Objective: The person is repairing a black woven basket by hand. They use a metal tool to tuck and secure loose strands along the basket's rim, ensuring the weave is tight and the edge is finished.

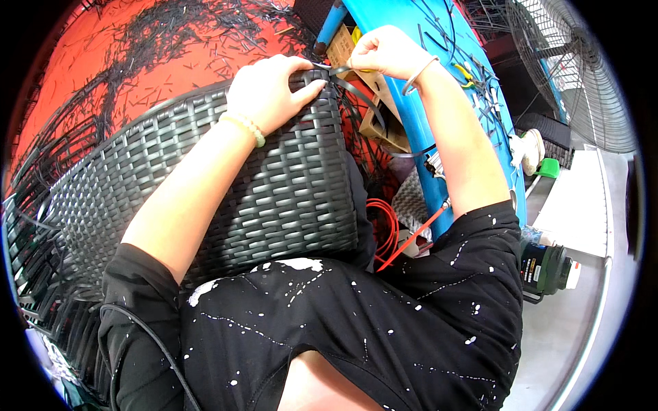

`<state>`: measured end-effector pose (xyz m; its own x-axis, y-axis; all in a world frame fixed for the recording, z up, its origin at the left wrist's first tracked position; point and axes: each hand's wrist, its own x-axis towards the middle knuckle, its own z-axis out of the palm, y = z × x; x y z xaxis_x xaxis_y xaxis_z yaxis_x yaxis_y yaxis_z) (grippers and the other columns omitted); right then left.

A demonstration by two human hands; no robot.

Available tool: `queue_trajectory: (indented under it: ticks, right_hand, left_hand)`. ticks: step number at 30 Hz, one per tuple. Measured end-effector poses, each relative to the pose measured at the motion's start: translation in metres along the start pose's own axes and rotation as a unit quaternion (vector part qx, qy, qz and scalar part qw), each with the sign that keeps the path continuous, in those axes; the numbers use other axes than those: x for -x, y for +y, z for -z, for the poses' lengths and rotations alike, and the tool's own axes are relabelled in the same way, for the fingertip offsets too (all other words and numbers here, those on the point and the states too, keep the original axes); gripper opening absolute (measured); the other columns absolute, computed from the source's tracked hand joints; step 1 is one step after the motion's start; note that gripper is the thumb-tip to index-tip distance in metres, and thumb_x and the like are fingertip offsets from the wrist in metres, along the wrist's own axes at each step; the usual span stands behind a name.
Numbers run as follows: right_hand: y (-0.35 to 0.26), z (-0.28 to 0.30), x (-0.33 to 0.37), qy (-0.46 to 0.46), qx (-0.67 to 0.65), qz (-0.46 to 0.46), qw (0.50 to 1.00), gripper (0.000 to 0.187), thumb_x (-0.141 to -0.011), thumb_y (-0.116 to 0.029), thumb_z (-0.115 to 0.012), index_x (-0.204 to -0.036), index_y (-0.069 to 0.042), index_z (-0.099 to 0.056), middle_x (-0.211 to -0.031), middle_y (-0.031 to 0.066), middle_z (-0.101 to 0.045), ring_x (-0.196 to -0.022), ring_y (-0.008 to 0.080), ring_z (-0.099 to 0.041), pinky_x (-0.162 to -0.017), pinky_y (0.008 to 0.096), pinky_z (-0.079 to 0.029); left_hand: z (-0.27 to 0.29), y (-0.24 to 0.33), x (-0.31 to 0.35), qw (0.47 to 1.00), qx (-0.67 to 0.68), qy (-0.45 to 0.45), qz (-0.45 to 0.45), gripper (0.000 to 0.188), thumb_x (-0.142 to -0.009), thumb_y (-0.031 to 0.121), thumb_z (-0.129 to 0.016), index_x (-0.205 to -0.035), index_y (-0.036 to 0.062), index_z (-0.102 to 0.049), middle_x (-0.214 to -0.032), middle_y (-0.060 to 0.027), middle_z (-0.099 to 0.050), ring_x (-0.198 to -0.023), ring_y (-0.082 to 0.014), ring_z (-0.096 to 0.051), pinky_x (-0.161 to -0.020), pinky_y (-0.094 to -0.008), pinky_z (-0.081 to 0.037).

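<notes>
A dark grey woven wicker panel (295,178) lies across my lap, its upper right corner turned away from me. My left hand (267,89) grips the panel's far edge near that corner, thumb on the weave and fingers over the rim. Just right of the corner, my right hand (387,53) is closed in a pinch on a flat dark plastic wicker strip (340,69). The strip runs between the corner and my fingertips. A length of similar strip (367,99) curves down below my right hand.
Black offcuts (171,34) litter the red floor (89,61). On my right stands a blue bench (418,123) with yellow-handled pliers (466,75) and scraps. Beyond it are a wire-caged fan (582,75) and a dark bottle (548,267). A red hose (387,226) coils beside the panel.
</notes>
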<state>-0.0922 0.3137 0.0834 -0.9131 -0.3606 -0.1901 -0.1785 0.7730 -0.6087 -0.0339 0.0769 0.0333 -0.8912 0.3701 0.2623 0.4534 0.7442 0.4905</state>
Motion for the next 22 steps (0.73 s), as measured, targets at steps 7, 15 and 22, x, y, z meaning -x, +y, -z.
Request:
queue_trajectory:
  ticks: [7, 15, 22]
  right_hand:
    - [-0.01, 0.002, -0.001, -0.034, 0.029, -0.037, 0.998, 0.02, -0.075, -0.021, -0.079, -0.076, -0.002, -0.072, -0.066, -0.0006, -0.064, -0.062, 0.0078, -0.055, -0.06, 0.0267, -0.045]
    - [-0.008, 0.005, -0.012, -0.068, 0.02, -0.013, 0.997, 0.019, -0.075, -0.019, -0.078, -0.072, -0.002, -0.071, -0.064, -0.0009, -0.062, -0.06, 0.0078, -0.054, -0.059, 0.0261, -0.045]
    - [-0.037, 0.013, -0.023, -0.081, 0.202, 0.01, 0.976, 0.019, -0.074, -0.021, -0.077, -0.072, -0.003, -0.072, -0.064, 0.0015, -0.067, -0.058, 0.0121, -0.058, -0.06, 0.0289, -0.048]
  left_hand:
    - [0.011, 0.005, -0.007, 0.994, 0.029, -0.07, 0.077, 0.046, -0.083, 0.051, -0.069, -0.11, 0.0138, -0.072, -0.109, -0.0072, -0.072, -0.1, -0.0256, -0.069, -0.09, -0.0382, -0.053]
    - [0.008, 0.002, -0.004, 0.997, 0.016, -0.05, 0.056, 0.047, -0.083, 0.052, -0.068, -0.11, 0.0141, -0.072, -0.108, -0.0078, -0.072, -0.1, -0.0257, -0.069, -0.09, -0.0385, -0.053]
    - [0.01, 0.003, -0.003, 0.997, 0.01, -0.054, 0.055, 0.048, -0.083, 0.053, -0.068, -0.111, 0.0141, -0.071, -0.109, -0.0082, -0.071, -0.1, -0.0258, -0.069, -0.09, -0.0384, -0.053]
